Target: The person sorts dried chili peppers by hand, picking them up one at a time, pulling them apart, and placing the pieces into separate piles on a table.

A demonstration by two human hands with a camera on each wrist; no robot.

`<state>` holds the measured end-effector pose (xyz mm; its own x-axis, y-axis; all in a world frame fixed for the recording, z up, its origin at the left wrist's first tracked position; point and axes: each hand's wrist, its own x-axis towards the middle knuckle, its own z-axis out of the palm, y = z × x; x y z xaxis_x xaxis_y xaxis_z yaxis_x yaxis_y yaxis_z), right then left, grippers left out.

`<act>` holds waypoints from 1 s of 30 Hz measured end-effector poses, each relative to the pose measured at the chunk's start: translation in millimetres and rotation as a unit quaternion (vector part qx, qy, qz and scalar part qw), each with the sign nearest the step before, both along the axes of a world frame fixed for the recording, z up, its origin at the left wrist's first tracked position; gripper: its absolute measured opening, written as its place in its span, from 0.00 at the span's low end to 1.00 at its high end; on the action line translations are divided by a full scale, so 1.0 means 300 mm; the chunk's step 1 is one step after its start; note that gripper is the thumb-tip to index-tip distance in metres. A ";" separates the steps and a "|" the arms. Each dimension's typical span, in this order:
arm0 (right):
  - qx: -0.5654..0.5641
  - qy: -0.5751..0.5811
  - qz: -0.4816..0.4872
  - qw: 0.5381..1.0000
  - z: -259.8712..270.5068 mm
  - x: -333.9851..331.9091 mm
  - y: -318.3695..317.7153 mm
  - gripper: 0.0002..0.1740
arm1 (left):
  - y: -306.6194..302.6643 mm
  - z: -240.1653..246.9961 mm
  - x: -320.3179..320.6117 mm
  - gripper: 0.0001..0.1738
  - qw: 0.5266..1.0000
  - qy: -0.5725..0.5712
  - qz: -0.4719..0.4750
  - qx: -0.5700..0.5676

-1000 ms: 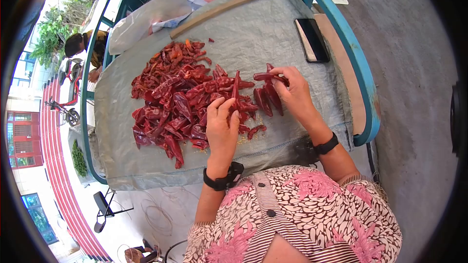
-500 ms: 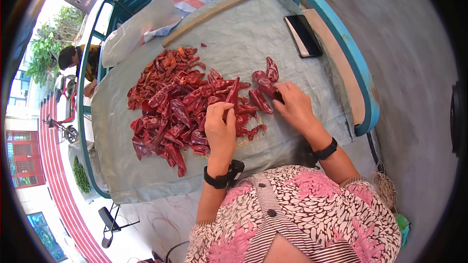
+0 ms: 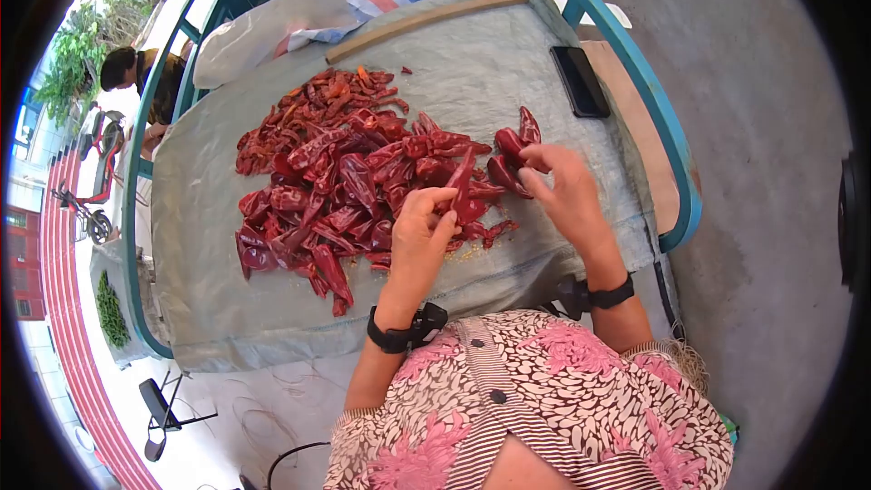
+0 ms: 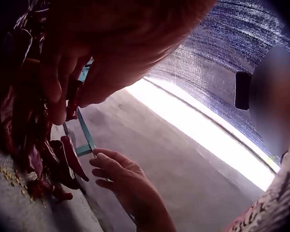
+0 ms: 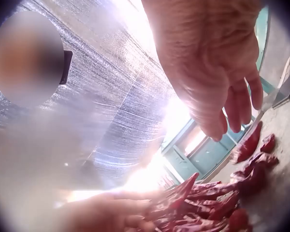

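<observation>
A heap of dried red chili peppers (image 3: 318, 181) lies on the grey woven sheet (image 3: 218, 308). The left hand (image 3: 420, 231) pinches one long red pepper (image 3: 462, 183) between thumb and fingers at the heap's right edge, its tip pointing up. In the left wrist view this hand is dark and hides much of that pepper. Just right of the heap, the right hand (image 3: 570, 189) hovers beside a small group of dark red peppers (image 3: 508, 145). Its fingers (image 5: 239, 108) are loosely extended, and nothing shows between them in the right wrist view.
Smaller, shrivelled orange-red peppers (image 3: 318, 100) form the heap's far part. Pale seeds (image 3: 467, 254) are scattered near the left hand. A phone (image 3: 581, 82) lies at the right, beside the blue metal rail (image 3: 658, 113). A wooden strip (image 3: 426, 23) crosses the back. Someone (image 3: 150, 77) bends beyond the left rail.
The right hand has let go of a pepper, which now lies with the small group at the right. The left hand keeps its pepper, which now leans more to the right. The head view has shifted.
</observation>
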<state>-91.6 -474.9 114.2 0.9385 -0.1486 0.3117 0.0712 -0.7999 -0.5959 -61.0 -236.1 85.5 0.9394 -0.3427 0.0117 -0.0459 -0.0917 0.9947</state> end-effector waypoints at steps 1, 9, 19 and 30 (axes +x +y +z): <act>0.026 0.027 0.022 0.999 -0.004 -0.009 0.027 0.20 | 0.007 -0.020 0.000 0.14 0.999 -0.036 -0.014 0.007; 0.324 0.120 0.051 0.937 -0.046 -0.020 0.099 0.16 | 0.015 -0.042 0.006 0.17 0.973 -0.215 -0.068 0.043; -0.006 -0.040 -0.111 0.993 -0.040 0.000 0.059 0.21 | 0.016 -0.004 0.065 0.16 0.963 -0.213 0.055 0.158; 0.042 0.085 -0.083 0.992 -0.100 -0.057 0.058 0.15 | -0.017 -0.037 0.138 0.24 0.929 -0.196 0.075 0.306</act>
